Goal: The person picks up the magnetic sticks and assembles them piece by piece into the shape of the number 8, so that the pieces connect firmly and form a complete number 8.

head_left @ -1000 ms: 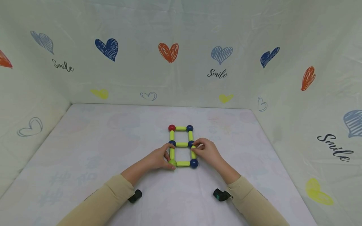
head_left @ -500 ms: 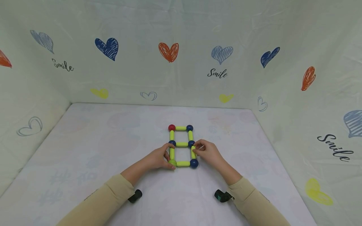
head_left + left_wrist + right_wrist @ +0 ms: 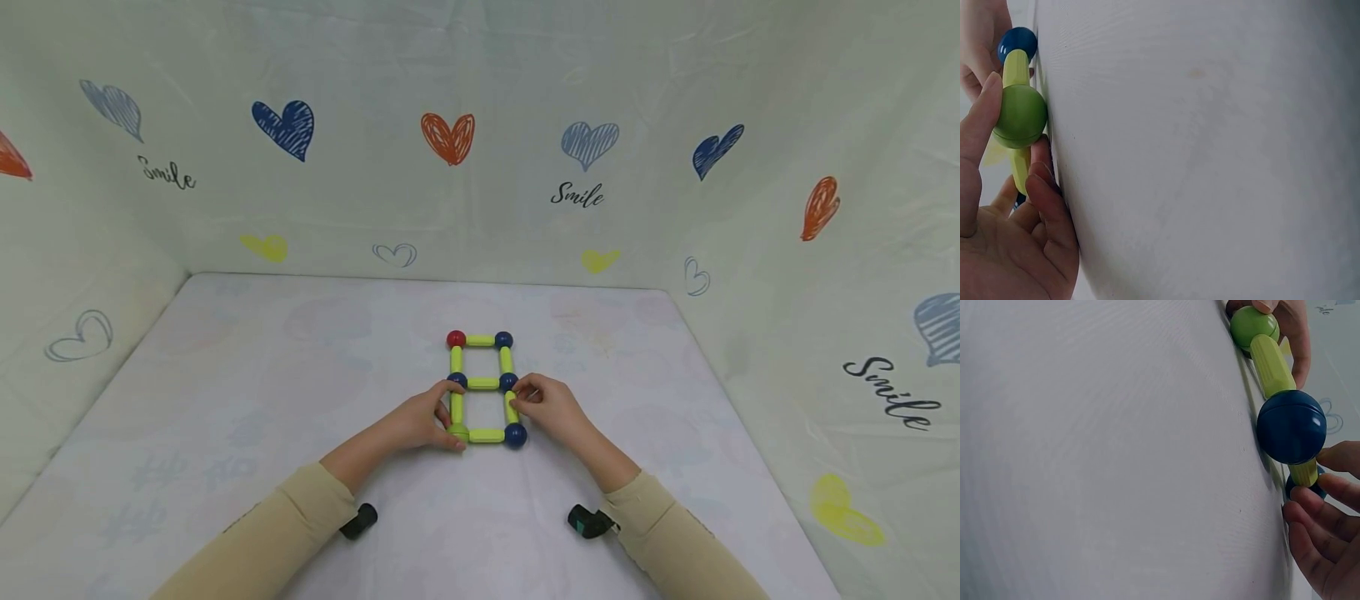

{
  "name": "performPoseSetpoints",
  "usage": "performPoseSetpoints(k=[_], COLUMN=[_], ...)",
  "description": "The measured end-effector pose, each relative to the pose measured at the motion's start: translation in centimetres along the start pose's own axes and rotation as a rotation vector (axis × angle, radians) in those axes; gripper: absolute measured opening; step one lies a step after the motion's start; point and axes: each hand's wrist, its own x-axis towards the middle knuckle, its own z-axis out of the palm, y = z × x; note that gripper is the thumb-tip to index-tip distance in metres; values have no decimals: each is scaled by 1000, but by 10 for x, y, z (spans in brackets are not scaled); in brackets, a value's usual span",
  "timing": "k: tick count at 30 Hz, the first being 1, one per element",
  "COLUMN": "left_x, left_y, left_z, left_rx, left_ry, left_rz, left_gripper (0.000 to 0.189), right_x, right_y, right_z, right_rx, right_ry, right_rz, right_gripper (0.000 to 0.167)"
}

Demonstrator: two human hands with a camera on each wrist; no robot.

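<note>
A flat ladder-shaped frame of yellow-green magnetic sticks (image 3: pixel 483 383) and balls lies on the table in the head view. At its corners are a red ball (image 3: pixel 456 339), a green ball (image 3: pixel 458 432) and blue balls (image 3: pixel 515 435); two more blue balls join the middle. My left hand (image 3: pixel 416 418) holds the frame's left side, thumb against the green ball (image 3: pixel 1020 117) and index finger at the middle-left blue ball. My right hand (image 3: pixel 551 407) pinches the lower right stick (image 3: pixel 512 407) between thumb and fingers, close below the middle-right blue ball (image 3: pixel 507 382).
The white table (image 3: pixel 300 350) spreads around the frame, its back edge meeting a cloth wall (image 3: pixel 510 217) printed with hearts and words. Dark wrist cameras (image 3: pixel 590 522) hang by both beige sleeves (image 3: pixel 675 533).
The upper end of the lower right stick has shifted slightly left, toward the middle-right blue ball. My right hand has moved a little with it; my left hand keeps its place.
</note>
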Motion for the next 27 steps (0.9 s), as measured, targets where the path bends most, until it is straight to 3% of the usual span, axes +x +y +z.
performPoseSetpoints(k=[7, 16, 27], left_x=[0, -2, -7], left_y=[3, 7, 4], left_z=[0, -1, -2], left_rx=[6, 13, 25], left_ry=[4, 11, 51], left_rz=[-10, -68, -70], left_gripper=[81, 82, 81], right_x=[-1, 0, 0], right_y=[-1, -2, -5], right_z=[0, 2, 5], right_rx=[-3, 21, 4], right_ry=[-1, -18, -41], right_rz=[-7, -24, -57], right_gripper=[17, 17, 19])
